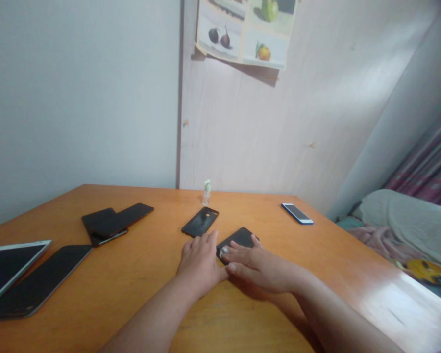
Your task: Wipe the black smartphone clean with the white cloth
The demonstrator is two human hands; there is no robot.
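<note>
A black phone point(244, 236) lies on the table in front of me, partly covered by my hands. My left hand point(201, 260) is at its left end, thumb reaching along the near edge and fingers curled by the corner, steadying it. Over the phone, my right hand point(262, 264) is laid with its fingers extended. Under those fingertips is a small white wad, like a tissue point(224, 251), pressed against the phone's surface. Just beyond my left hand lies a black phone case point(200, 222) with a round hole.
A small clear pump bottle point(206, 192) stands near the table's point(139, 294) back edge. At the left lie overlapping black phones point(127, 219), another dark phone point(47, 279) and a white-framed tablet point(14, 264). A white-and-blue phone point(297, 214) is at the back right; bedding point(411, 215) lies beyond.
</note>
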